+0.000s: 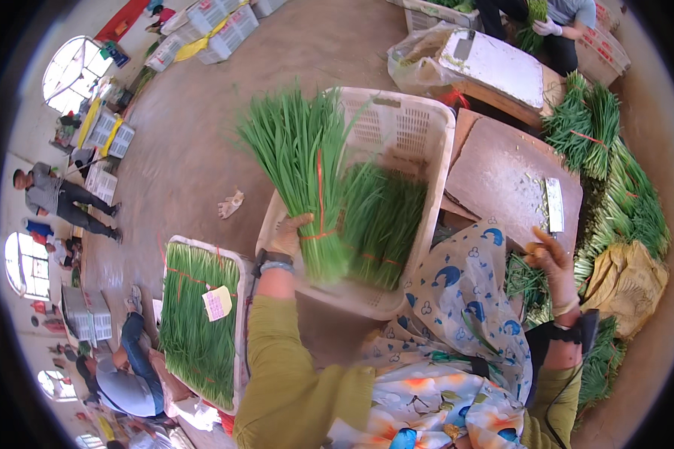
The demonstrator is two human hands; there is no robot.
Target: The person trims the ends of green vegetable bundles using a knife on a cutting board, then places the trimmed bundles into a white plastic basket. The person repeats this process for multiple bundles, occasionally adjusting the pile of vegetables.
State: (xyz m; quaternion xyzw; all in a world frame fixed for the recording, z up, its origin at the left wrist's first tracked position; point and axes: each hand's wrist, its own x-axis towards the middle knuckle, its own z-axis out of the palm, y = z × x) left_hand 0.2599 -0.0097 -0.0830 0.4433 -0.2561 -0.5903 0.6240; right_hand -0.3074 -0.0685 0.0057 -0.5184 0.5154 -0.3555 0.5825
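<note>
My left hand [286, 236], gloved, is closed round a bunch of garlic chives [307, 179] tied with an orange-red band. I hold it upright over the left side of a pale plastic crate [440, 161]. Inside the crate lie more tied chives [386, 232]. My right hand [553, 262], also gloved, is raised on the right with its fingers loosely bent and apart; nothing shows in it. Just beyond it a broad-bladed knife [553, 206] rests on a worn cutting board [505, 176] with green and white trimmings.
At left stands a full crate of chives [198, 322] with a paper tag. Piled chives [610, 194] and a yellow sack [625, 288] lie at right. A glove [231, 203] is on the floor. Co-workers sit at upper right and lower left; another person stands at left.
</note>
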